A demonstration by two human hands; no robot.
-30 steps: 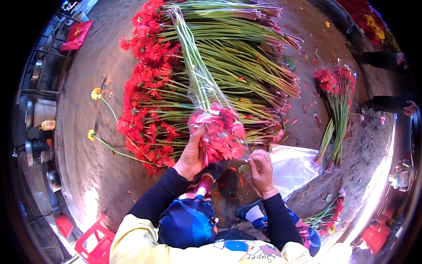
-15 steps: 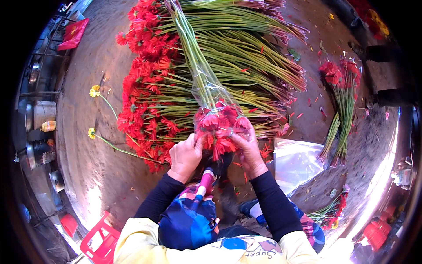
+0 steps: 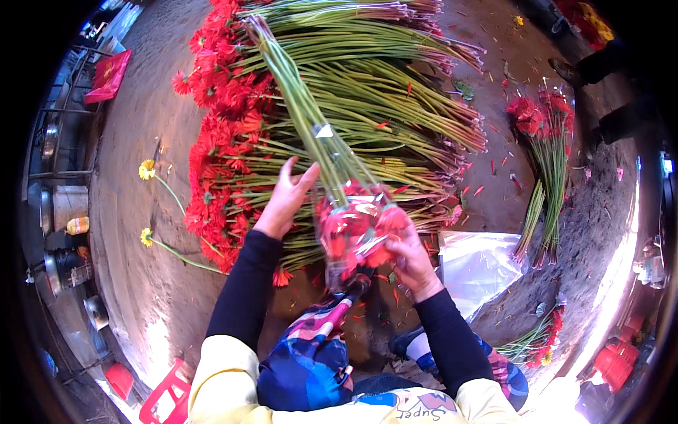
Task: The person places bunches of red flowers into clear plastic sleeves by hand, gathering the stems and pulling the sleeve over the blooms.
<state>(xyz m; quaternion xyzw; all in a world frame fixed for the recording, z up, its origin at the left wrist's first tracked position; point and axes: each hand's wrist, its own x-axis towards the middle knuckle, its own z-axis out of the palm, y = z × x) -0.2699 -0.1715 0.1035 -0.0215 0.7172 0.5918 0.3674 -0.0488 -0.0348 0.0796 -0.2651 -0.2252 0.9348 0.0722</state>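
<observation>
A bunch of red gerberas (image 3: 337, 230) in a clear plastic sleeve hangs in front of me, blooms toward me and long green stems pointing away. My right hand (image 3: 412, 260) grips the sleeve at the right side of the blooms, fingers closed on it. On the other side my left hand (image 3: 286, 196) is raised beside the stems, fingers spread, holding nothing. Beneath the bunch lies a large heap of red gerberas (image 3: 219, 134), flower heads to the left and cut stem ends to the right.
Flat clear plastic sleeves (image 3: 477, 265) lie right of my right hand. Another bunch of red flowers (image 3: 551, 148) rests farther right, and a small bunch (image 3: 540, 336) lies near my knee. Two yellow gerberas (image 3: 147, 169) are on the left floor, with a red stool (image 3: 166, 396) nearer me.
My left hand has let go of the bloom end and moved up and away, opening its fingers. The sleeve now reaches past the blooms toward me; my right hand has shifted slightly lower.
</observation>
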